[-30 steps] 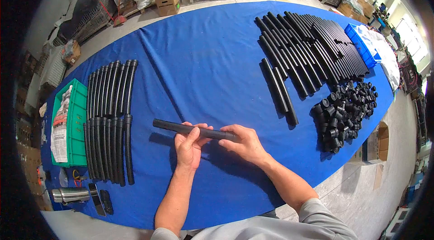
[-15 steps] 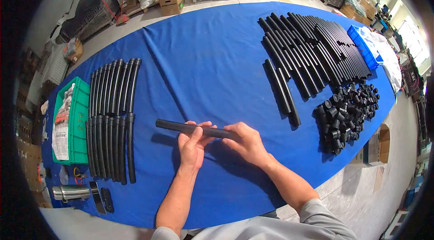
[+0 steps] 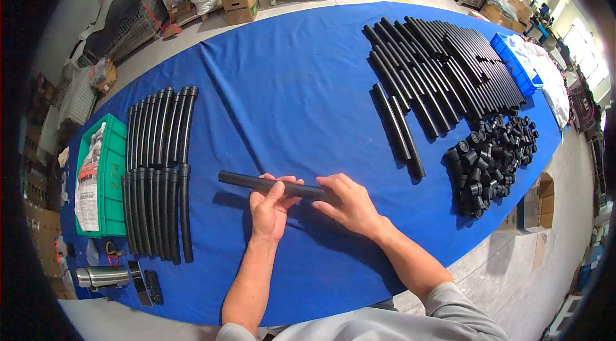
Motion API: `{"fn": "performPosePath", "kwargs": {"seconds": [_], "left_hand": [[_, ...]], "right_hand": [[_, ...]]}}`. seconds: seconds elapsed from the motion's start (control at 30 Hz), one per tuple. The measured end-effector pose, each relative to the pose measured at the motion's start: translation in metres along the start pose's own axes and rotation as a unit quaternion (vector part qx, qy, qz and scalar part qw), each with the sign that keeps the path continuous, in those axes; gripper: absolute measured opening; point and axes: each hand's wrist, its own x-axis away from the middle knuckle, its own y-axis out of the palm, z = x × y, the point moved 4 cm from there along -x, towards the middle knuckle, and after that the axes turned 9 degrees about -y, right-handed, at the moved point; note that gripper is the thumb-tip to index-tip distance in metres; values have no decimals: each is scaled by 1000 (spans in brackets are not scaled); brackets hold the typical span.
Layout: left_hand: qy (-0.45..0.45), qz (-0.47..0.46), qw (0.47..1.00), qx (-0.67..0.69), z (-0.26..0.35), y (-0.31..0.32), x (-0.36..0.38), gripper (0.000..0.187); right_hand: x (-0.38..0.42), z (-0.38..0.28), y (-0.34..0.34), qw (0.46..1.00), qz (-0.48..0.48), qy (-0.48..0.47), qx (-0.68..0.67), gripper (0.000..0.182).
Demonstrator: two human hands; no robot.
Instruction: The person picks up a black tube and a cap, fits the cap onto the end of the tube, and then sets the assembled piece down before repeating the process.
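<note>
A black tube [image 3: 240, 179] lies across both hands above the blue cloth, its left end sticking out free. My left hand [image 3: 273, 207] is closed round its middle from below, thumb on top. Over the right end, my right hand [image 3: 350, 203] is wrapped, and that end is hidden in the fingers. To the left lie two rows of black tubes with wider end caps [image 3: 157, 212]. On the right are many plain black tubes [image 3: 443, 74] side by side, with a pile of black end fittings [image 3: 491, 161] nearer me.
The blue cloth [image 3: 289, 84] covers the table. A green crate [image 3: 114, 177] with printed paper stands at the left edge, near a steel flask [image 3: 102, 277] and a phone [image 3: 140, 283]. At the far right is a blue crate [image 3: 516, 65].
Both hands and the tube have hardly moved; the tube sits very slightly further left in view. The camera view has shifted a little.
</note>
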Motion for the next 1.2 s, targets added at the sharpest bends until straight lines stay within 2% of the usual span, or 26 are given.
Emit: {"fn": "performPosePath", "kwargs": {"seconds": [0.1, 0.13, 0.2, 0.3, 0.33, 0.4, 0.43, 0.53, 0.63, 0.73, 0.83, 0.93, 1.03, 1.13, 1.2], "left_hand": [[1, 1, 1000, 6, 0, 1, 0, 15], [2, 0, 1000, 4, 0, 0, 0, 16], [2, -1, 1000, -1, 0, 0, 0, 16], [4, -5, 1000, -6, 0, 3, 1, 17], [7, -6, 1000, -5, 0, 4, 1, 18], [10, -3, 1000, -1, 0, 5, 2, 18], [9, 0, 1000, 2, 0, 5, 2, 18], [5, 0, 1000, 7, 0, 5, 1, 18], [10, 1, 1000, 3, 0, 4, 1, 17], [17, 4, 1000, 1, -1, 3, 2, 17], [19, 4, 1000, -3, -2, 3, 1, 17], [16, 19, 1000, -1, -2, 4, 1, 18], [8, 31, 999, -4, -2, 7, 2, 19], [3, 30, 999, -19, -1, 4, 2, 19], [1, 25, 999, -24, -2, 2, 1, 19]], "right_hand": [[2, 3, 3, 1000, -18, -16, 7, 36], [4, 7, 4, 993, -33, 85, -69, 35], [10, 10, 8, 933, -60, 281, -218, 35], [19, 24, 17, 846, -19, 362, -391, 35], [19, 24, 18, 855, -15, 348, -385, 35], [11, 18, 10, 947, -34, 225, -225, 34], [8, 13, 6, 976, -42, 159, -140, 34], [7, 10, 7, 968, -39, 190, -158, 35], [15, 17, 16, 930, -23, 272, -246, 34], [17, 19, 19, 937, -3, 250, -245, 33], [13, 16, 15, 938, -23, 258, -232, 32], [12, 17, 14, 953, -14, 220, -209, 33], [8, 9, 9, 1000, 9, 9, -27, 33], [6, 6, 8, 1000, 20, -4, -13, 34], [12, 15, 13, 974, -18, 167, -150, 36]]}}
